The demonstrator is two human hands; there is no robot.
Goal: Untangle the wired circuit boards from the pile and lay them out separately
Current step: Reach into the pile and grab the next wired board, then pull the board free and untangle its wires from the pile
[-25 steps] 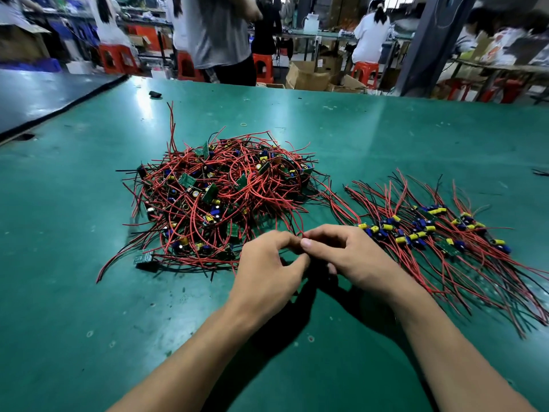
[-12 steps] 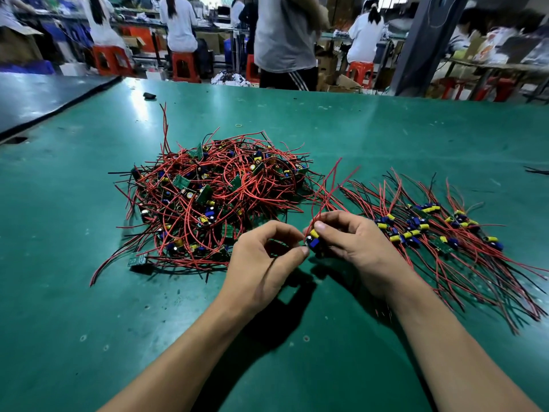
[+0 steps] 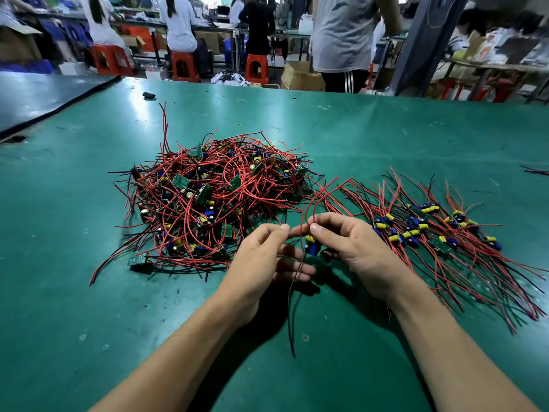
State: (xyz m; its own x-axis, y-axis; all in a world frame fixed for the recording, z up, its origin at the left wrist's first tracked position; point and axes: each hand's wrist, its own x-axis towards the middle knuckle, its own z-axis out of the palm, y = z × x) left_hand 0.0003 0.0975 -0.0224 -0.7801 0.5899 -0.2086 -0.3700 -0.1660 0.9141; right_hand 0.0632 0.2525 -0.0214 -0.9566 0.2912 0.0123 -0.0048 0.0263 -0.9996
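Operator: Locate the board (image 3: 312,246).
Technician: Pinched in the right hand (image 3: 365,257), its leads (image 3: 303,215) running far-to-near. The left hand (image 3: 261,260) seemingly pinches the leads. The sorted row (image 3: 430,230) lies rightward, nearer the right hand.

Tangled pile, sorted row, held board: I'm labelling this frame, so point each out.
Tangled pile (image 3: 214,197): head view, red wires at its middle.
Sorted row (image 3: 415,225): head view, blue and yellow parts near its middle.
Held board (image 3: 312,247): head view, its blue part.
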